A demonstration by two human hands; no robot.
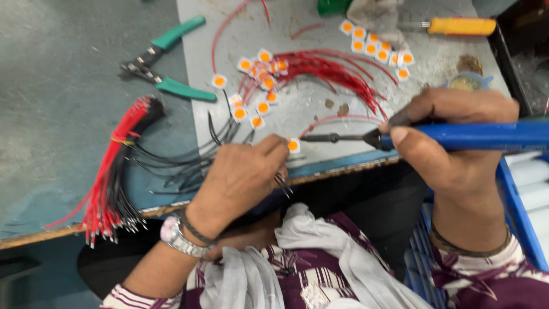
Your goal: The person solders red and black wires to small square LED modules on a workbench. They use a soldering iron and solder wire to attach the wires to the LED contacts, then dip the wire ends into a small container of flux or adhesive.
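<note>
Soldering iron tip at a small LED chip, both hands busy at the bench edge.

Right hand has fingers closed round the blue handle of the soldering iron, its dark tip pointing left and ending just beside a white square LED chip w/ an orange centre. Left hand pinches that chip at the fingertips (thumb and forefinger together on it), a thin black wire running under the hand; a watch sits on the wrist. Beyond, on the grey mat, more LED chips w/ red leads fan out, and loose chips lie near a yellow-handled tool. Left of the mat: green-handled pliers and a bundle of red and black wires hanging over the bench edge. Blue crate at right, by the right forearm.
</note>
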